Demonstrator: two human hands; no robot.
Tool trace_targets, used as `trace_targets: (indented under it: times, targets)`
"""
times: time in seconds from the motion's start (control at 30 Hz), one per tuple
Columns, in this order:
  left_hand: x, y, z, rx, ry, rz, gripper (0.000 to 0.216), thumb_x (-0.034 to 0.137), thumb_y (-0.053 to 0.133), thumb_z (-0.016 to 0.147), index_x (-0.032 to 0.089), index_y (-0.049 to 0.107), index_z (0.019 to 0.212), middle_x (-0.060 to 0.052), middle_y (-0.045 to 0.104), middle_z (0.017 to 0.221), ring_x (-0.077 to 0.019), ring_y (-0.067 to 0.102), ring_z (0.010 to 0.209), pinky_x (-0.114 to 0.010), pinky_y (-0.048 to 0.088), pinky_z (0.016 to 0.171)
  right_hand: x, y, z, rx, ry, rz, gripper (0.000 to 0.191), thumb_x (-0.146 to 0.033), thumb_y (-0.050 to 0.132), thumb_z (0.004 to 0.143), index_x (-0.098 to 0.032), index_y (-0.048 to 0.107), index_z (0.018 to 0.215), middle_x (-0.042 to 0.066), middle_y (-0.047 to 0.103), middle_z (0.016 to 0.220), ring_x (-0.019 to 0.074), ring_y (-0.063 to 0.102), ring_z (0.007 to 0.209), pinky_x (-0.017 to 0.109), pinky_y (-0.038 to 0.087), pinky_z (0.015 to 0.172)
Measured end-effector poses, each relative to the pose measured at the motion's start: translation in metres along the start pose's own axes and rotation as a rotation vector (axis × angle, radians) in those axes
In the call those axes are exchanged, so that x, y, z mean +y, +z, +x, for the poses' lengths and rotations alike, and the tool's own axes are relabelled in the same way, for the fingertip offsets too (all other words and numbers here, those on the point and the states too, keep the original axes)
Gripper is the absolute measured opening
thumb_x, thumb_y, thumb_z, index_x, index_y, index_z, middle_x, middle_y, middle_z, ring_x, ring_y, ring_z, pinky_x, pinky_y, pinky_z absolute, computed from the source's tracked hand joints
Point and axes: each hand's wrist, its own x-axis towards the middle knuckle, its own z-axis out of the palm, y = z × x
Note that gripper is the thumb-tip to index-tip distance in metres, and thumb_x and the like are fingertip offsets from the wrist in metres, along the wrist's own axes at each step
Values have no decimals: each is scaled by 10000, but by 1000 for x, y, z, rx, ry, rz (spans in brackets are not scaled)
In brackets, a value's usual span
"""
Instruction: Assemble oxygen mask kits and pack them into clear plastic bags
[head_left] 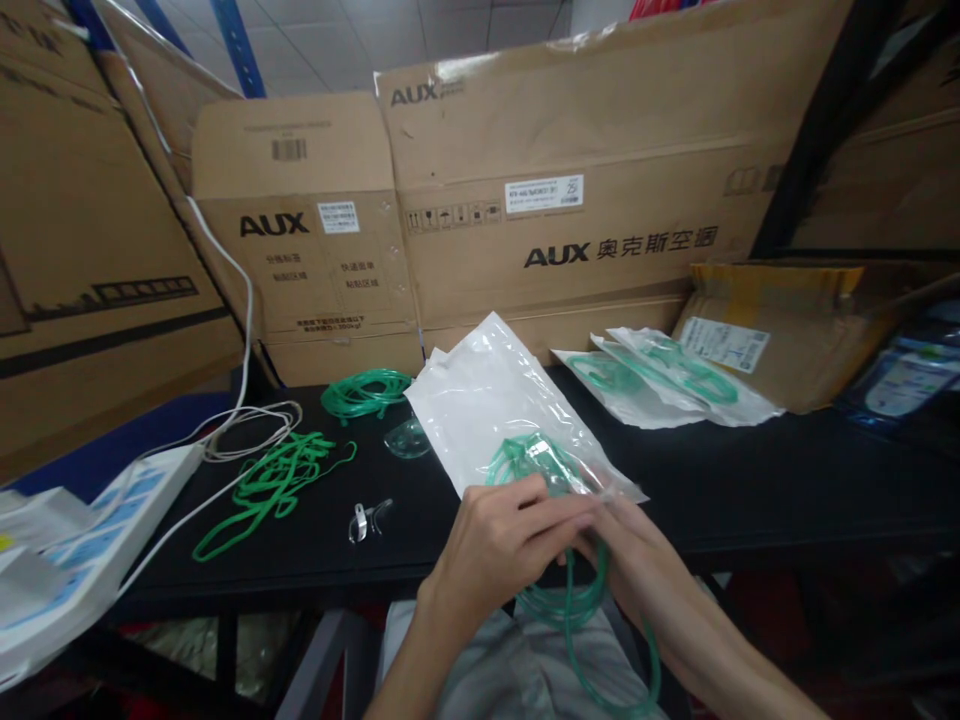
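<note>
A white-backed clear plastic pouch (487,400) lies tilted on the black table, its near corner at my hands. A translucent green oxygen mask (544,458) shows at its lower end, partly behind my left fingers. My left hand (499,530) is closed, fingertips meeting my right hand at the pouch's near edge; it seems to hold the mask's tubing. My right hand (626,535) is closed at the pouch's near right edge, its fingers partly hidden. Coiled green tubing (566,600) hangs below both hands, over my lap. What each fingertip pinches is largely hidden.
On the left lie a green tubing coil (365,392), green elastic straps (281,485), a clear mask piece (407,438), small metal clips (364,522) and a power strip (97,550) with white cables. Filled pouches (637,395) and a carton (757,330) stand right. Cardboard panels (600,150) wall the back.
</note>
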Motion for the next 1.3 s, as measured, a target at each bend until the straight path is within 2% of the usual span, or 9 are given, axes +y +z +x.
trace_targets:
  times: [0.13, 0.23, 0.3, 0.47, 0.67, 0.87, 1.0, 1.17, 1.3]
  targets:
    - [1, -1, 0, -28, -56, -9, 234, 324, 594, 1034, 228, 773, 1150, 18, 577, 709, -123, 561, 617, -215, 418, 557, 0, -1, 1, 34, 34, 76, 273, -377, 846, 785, -245, 752, 1005, 40, 802, 1023, 275, 730, 1027, 381, 587, 878]
    - [0, 0, 2, -79, -150, -35, 247, 322, 707, 964, 241, 749, 1193, 25, 598, 744, -133, 577, 643, -226, 450, 605, -11, -4, -2, -70, 111, 171, 153, -353, 735, 858, -223, 778, 925, 61, 808, 1039, 294, 721, 1085, 420, 572, 956]
    - [-2, 1, 4, -117, -201, -21, 294, 286, 755, 926, 254, 736, 1218, 31, 617, 762, -138, 595, 657, -232, 468, 636, -19, -7, -5, -132, 170, 241, 188, -355, 661, 872, -220, 789, 895, 78, 810, 1064, 317, 712, 1124, 466, 558, 999]
    - [-3, 6, 3, -98, -281, 24, 284, 176, 708, 927, 234, 737, 1204, 22, 666, 791, -143, 609, 652, -239, 491, 645, -30, -16, -17, -41, 331, 331, 288, -363, 580, 877, -219, 792, 1009, 94, 802, 1154, 328, 704, 1173, 497, 523, 1056]
    - [-2, 6, 5, -45, -324, 72, 280, 132, 682, 928, 204, 736, 1193, 3, 703, 842, -147, 615, 647, -251, 507, 653, -24, -27, -44, -29, 419, 356, 464, -456, 714, 869, -200, 706, 1255, 138, 772, 1242, 332, 731, 1122, 461, 536, 1004]
    - [-3, 5, 5, -26, -234, 94, 203, 218, 643, 991, 197, 739, 1170, -11, 723, 858, -135, 642, 650, -231, 513, 642, -13, -29, -65, 21, 390, -8, 729, -496, 842, 803, -288, 525, 1426, 66, 790, 1048, 294, 777, 858, 436, 595, 824]
    - [-2, 3, 1, -10, -118, 108, 252, 300, 519, 1074, 196, 744, 1120, -17, 725, 853, -123, 684, 696, -205, 515, 632, -15, -25, -61, -50, 302, -225, 684, -515, 759, 892, -293, 486, 1479, -17, 719, 762, 200, 710, 631, 361, 596, 691]
    - [1, 1, -3, 53, 53, 220, 252, 277, 501, 1082, 189, 728, 1149, 11, 659, 708, -113, 614, 587, -207, 454, 530, -11, -17, -40, -212, 179, -209, 645, -484, 813, 852, -235, 565, 1393, -25, 708, 718, 170, 693, 560, 306, 582, 590]
    - [3, 3, -4, 56, 141, 265, 188, 197, 539, 1060, 159, 709, 1128, 3, 719, 778, -102, 614, 602, -201, 458, 554, -8, -15, -29, -87, 189, -127, 640, -426, 853, 828, -171, 596, 1355, 32, 773, 802, 191, 748, 625, 327, 625, 665]
